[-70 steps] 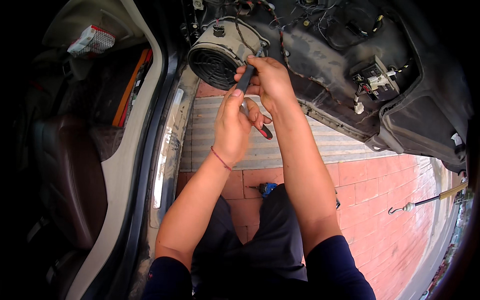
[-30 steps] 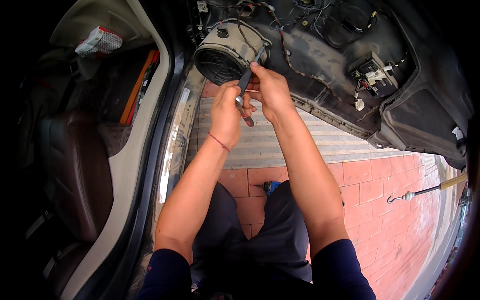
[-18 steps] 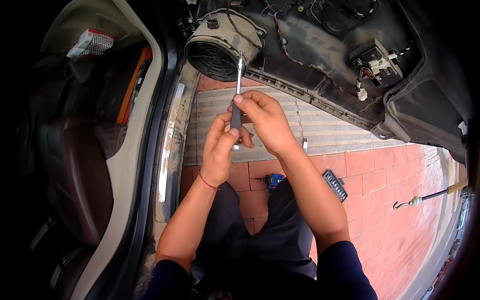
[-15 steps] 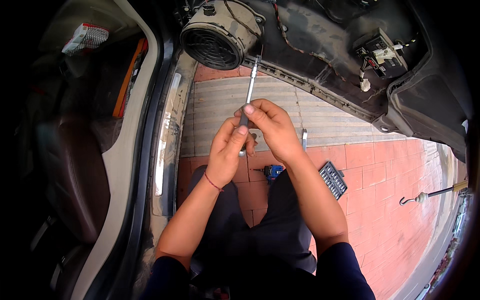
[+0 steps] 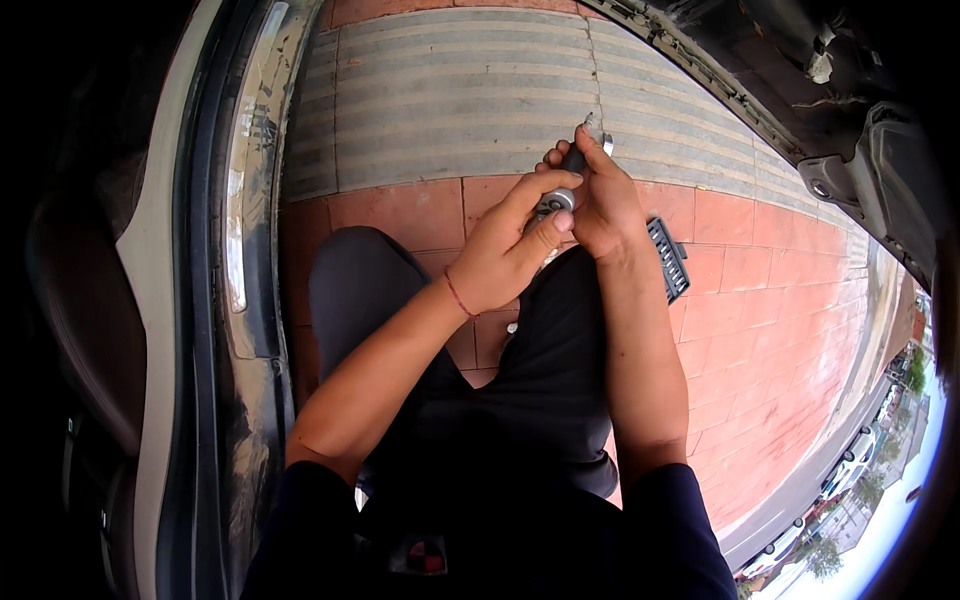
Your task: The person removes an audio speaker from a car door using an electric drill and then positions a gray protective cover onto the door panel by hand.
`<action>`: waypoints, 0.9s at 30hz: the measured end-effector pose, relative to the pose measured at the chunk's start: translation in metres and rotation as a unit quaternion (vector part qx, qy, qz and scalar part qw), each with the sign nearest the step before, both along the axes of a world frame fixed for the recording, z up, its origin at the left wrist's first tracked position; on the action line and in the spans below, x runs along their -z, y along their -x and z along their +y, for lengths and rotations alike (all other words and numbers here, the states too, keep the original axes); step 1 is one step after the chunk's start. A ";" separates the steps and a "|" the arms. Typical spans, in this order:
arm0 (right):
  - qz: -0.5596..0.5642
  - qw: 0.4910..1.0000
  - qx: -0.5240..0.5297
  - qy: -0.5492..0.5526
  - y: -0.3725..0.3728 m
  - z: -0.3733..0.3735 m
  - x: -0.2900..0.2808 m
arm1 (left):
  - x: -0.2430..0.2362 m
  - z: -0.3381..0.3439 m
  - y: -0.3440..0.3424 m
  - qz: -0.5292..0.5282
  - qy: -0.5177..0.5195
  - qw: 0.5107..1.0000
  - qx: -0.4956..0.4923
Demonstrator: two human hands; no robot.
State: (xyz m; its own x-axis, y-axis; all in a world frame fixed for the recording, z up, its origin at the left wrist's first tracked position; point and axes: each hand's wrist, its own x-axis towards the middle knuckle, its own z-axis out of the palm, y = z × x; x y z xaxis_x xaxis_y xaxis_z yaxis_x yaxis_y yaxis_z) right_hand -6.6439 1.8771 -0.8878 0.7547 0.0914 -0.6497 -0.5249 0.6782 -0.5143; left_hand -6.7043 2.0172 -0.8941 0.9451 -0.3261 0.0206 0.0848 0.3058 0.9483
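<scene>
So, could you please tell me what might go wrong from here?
The tool could slip and drop: the left hand seems to pinch its round silver end, with the right hand around its dark section. The dark tray of small pieces lies on the paving, not far from the person's legs, so a shifted foot might knock it.

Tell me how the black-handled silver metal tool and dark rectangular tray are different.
The black-handled silver metal tool is held by the left hand and right hand; the dark rectangular tray lies on reddish paving. The tool's end is round; the tray is straight-edged. Both show silvery parts.
</scene>
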 end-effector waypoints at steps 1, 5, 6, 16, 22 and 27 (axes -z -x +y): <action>0.008 1.000 -0.015 -0.001 -0.002 -0.006 0.003 | -0.001 0.004 -0.003 0.020 -0.015 0.999 0.027; -0.010 0.999 -0.047 0.002 -0.007 -0.015 0.004 | -0.016 0.012 -0.027 0.042 -0.099 0.991 0.079; -0.020 0.999 -0.044 0.007 -0.012 -0.017 0.008 | -0.018 0.011 -0.028 0.033 -0.126 0.988 0.081; 0.027 0.872 -0.284 0.397 0.017 -0.129 0.070 | 0.101 -0.015 -0.062 0.188 -0.318 0.928 0.044; 0.002 0.878 -0.337 0.340 0.064 -0.122 0.128 | 0.196 -0.061 -0.117 0.010 -0.430 0.899 0.080; 0.025 0.869 -0.294 0.396 0.114 -0.137 0.204 | 0.203 -0.074 -0.091 0.037 -0.531 0.845 0.043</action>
State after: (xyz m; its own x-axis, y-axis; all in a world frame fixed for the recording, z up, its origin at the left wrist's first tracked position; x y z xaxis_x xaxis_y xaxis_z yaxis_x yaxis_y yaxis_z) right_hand -6.7577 1.7402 -1.0919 0.6974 -0.0386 -0.7157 -0.6965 -0.2721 -0.6640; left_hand -6.6128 1.9437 -1.0967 0.9028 -0.1919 -0.3849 0.1338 -0.7251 0.6755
